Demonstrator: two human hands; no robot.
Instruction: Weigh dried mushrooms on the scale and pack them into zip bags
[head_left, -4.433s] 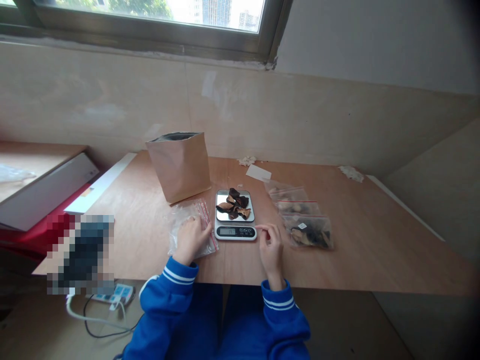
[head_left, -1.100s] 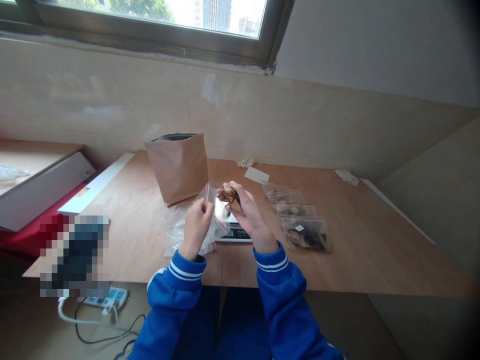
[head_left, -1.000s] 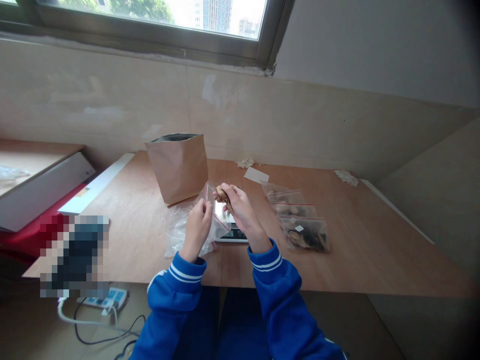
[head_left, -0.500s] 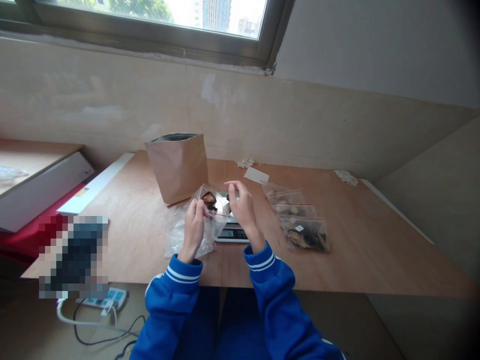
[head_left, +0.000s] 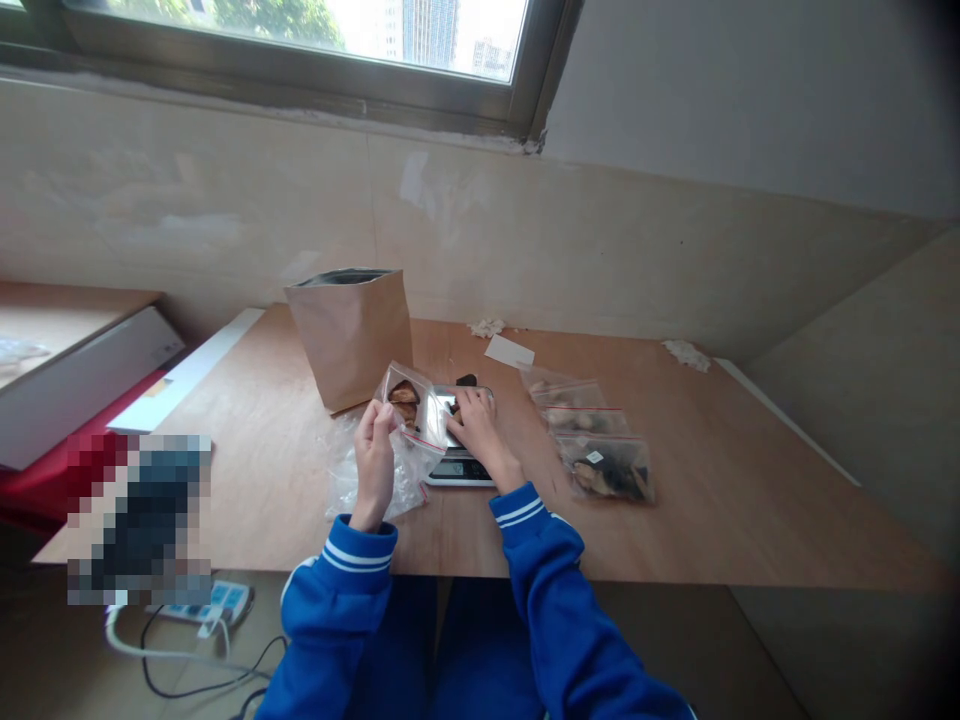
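Observation:
A clear zip bag (head_left: 431,440) with dried brown slices (head_left: 403,400) inside is pinched near its edge by my left hand (head_left: 375,455), its fingers closed. Over the shiny pan of a small digital scale (head_left: 440,395), my right hand (head_left: 478,425) reaches down with fingers spread and curved. A dark dried piece shows beside the thumb, and another dark dried piece (head_left: 466,380) lies at the pan's far edge. Whether the fingertips grip anything is hard to see. The scale's display (head_left: 457,468) faces me, its digits too small to read surely.
A brown paper pouch (head_left: 352,340) stands open behind the left hand. Crumpled clear bags (head_left: 352,485) lie beneath that hand. Filled zip bags (head_left: 611,470) overlap at the right. A white card (head_left: 510,351) lies farther back. A power strip (head_left: 225,600) sits below the left table edge.
My right hand has lowered from above the scale onto its pan, its fingers spreading. My left hand has shifted slightly left with the zip bag, whose slices now show more fully.

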